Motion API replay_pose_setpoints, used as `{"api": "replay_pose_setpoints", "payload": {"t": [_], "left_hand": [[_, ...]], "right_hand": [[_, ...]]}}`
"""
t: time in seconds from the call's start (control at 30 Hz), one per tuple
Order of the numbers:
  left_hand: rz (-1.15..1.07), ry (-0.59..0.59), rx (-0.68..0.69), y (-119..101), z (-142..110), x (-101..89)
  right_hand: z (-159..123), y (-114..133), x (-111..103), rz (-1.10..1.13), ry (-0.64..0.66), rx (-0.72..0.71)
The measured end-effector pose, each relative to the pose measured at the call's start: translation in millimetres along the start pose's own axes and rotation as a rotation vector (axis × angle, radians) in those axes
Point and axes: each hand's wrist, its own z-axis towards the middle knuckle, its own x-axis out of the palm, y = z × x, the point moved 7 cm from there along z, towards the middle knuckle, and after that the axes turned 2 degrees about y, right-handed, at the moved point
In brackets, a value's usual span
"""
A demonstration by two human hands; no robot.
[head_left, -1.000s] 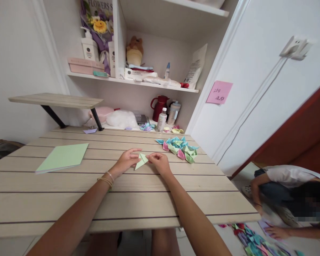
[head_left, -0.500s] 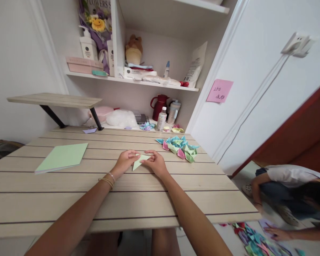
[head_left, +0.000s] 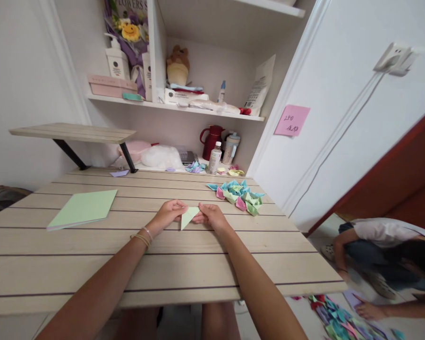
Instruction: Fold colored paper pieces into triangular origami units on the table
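Observation:
A small piece of light green folded paper (head_left: 189,216), shaped like a triangle with one point toward me, is held between my two hands just over the wooden table. My left hand (head_left: 169,213) pinches its left corner with thumb and fingers. At the right corner, my right hand (head_left: 211,216) grips it the same way, the other fingers tucked partly behind the paper. To the right lies a cluster of folded paper pieces (head_left: 236,192) in blue, pink and green. A stack of green paper sheets (head_left: 83,208) rests on the left.
A small raised shelf (head_left: 74,132) stands at the table's back left. At the back are a plastic bottle (head_left: 214,158) and a red jug (head_left: 211,142). A person (head_left: 386,255) crouches at the right, beside a colourful paper pile (head_left: 343,321) on the floor.
The green folded paper has shifted slightly right and toward me, with more of it showing. My right hand has slid to its right corner; my left hand keeps its pinch.

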Motion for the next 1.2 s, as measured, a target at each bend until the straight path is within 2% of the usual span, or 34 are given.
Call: {"api": "replay_pose_setpoints", "payload": {"t": [0.17, 0.33, 0.63, 0.77, 0.9, 1.03, 1.2], "left_hand": [[-0.082, -0.066, -0.037, 7, 2, -5.4], [-0.353, -0.115, -0.015, 9, 2, -8.8], [-0.436, -0.028, -0.048, 16, 7, -0.8], [-0.477, 0.012, -0.032, 14, 7, 1.6], [-0.486, 0.021, -0.017, 11, 6, 3.0], [-0.41, -0.009, -0.009, 7, 5, 1.0], [-0.189, -0.039, -0.021, 6, 1, 0.2]], "right_hand": [[-1, 13, -7, 0.008, -0.136, -0.109], [-4, 13, 9, 0.027, -0.037, -0.114], [-8, 5, 23, 0.134, 0.039, -0.022], [-7, 5, 24, 0.181, 0.056, -0.064], [-3, 6, 21, 0.174, 0.021, -0.127], [-2, 10, 16, 0.018, -0.034, -0.182], [-12, 28, 14, -0.503, -0.136, -0.383]]}}
